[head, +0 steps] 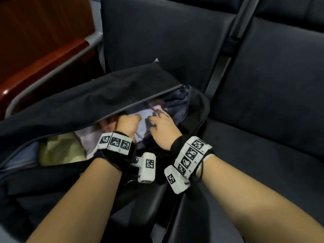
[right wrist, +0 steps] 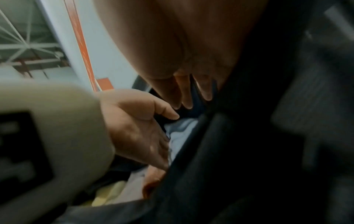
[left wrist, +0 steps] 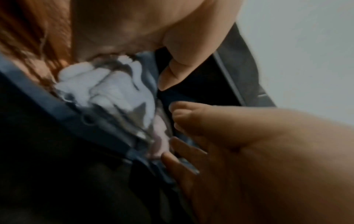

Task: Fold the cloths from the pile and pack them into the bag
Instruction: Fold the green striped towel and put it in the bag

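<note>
A black bag (head: 84,102) lies open on a dark seat, its flap lifted at the back. Both of my hands reach into its opening. My left hand (head: 128,122) lies against a pale white cloth (head: 145,118) with its fingers pushed down beside it; the fingertips are hidden. To the right, my right hand (head: 160,127) presses on the same cloth with spread, straight fingers (right wrist: 184,94). The cloth (left wrist: 114,91) looks bunched between dark layers. In the right wrist view the left hand (right wrist: 134,128) shows its palm next to the cloth (right wrist: 182,136).
More packed cloths show in the bag: a pale yellow one (head: 57,149), a lilac one (head: 87,139) and a dark blue one (head: 177,102). A red-brown wooden armrest (head: 43,64) rises at left. Dark padded seats (head: 263,102) stretch to the right.
</note>
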### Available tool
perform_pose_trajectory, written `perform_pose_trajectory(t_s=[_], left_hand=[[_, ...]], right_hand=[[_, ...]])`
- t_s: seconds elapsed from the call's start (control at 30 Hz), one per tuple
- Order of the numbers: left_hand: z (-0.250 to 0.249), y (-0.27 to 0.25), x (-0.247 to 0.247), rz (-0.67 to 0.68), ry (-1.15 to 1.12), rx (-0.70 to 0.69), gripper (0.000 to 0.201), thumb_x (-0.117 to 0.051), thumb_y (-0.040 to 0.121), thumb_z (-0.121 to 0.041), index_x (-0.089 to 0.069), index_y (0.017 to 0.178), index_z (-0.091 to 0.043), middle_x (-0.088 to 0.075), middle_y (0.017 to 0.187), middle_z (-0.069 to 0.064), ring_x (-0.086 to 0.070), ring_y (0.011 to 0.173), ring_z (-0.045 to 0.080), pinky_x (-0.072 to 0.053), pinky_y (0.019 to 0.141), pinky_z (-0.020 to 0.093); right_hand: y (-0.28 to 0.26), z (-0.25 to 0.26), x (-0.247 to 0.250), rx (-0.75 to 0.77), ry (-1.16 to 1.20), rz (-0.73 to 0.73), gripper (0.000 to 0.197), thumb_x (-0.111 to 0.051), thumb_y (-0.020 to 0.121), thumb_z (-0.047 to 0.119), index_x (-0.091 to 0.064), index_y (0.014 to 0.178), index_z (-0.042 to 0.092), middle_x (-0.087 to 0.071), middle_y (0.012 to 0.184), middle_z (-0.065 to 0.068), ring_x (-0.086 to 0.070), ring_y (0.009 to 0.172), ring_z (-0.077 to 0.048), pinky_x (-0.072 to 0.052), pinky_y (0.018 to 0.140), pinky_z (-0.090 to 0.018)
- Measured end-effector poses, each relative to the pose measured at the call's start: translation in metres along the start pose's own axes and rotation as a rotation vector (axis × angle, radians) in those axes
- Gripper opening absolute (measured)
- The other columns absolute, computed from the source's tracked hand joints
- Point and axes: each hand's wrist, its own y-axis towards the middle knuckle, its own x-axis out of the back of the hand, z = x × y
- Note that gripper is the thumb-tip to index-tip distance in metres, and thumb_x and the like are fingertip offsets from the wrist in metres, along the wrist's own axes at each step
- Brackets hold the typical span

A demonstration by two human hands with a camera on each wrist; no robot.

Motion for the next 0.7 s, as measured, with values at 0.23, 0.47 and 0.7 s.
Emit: perform_pose_trajectory(t_s=[0.23,0.47,0.7], left_hand=[[0.005,-0.099,-0.042,0.027,0.333,-0.421,0.058,-0.061,0.078,-0.024,-0.056,0.134,-0.011,-0.06,0.133,0.016,-0.057,0.122,0.035,-0.045,0.107,0.045],[0.066,-0.227,-0.163,0.261,0.709,-0.763,0.032,-0.063,0.083,-0.015,-0.069,0.11,-0.03,-0.054,0.127,0.002,-0.047,0.122,0.028,-0.039,0.108,0.042],[0.145,-0.332,-0.278,0.696,0.822,-0.818,0.025,-0.064,0.086,-0.01,-0.071,0.1,-0.029,-0.057,0.118,0.0,-0.055,0.115,0.024,-0.043,0.105,0.041]], right_hand=[[-0.13,-0.041,0.068,0.099,0.211,-0.252,0.034,-0.062,0.091,0.011,-0.065,0.125,0.013,-0.063,0.123,-0.002,-0.057,0.115,-0.014,-0.039,0.102,-0.021],[-0.306,-0.166,0.116,-0.254,0.151,-0.392,0.032,-0.061,0.091,0.017,-0.065,0.123,0.022,-0.06,0.111,0.008,-0.057,0.106,-0.008,-0.038,0.09,-0.016],[-0.457,-0.278,0.135,-0.565,0.059,-0.519,0.036,-0.061,0.087,0.013,-0.063,0.123,0.016,-0.061,0.118,-0.007,-0.057,0.112,-0.025,-0.043,0.1,-0.036]])
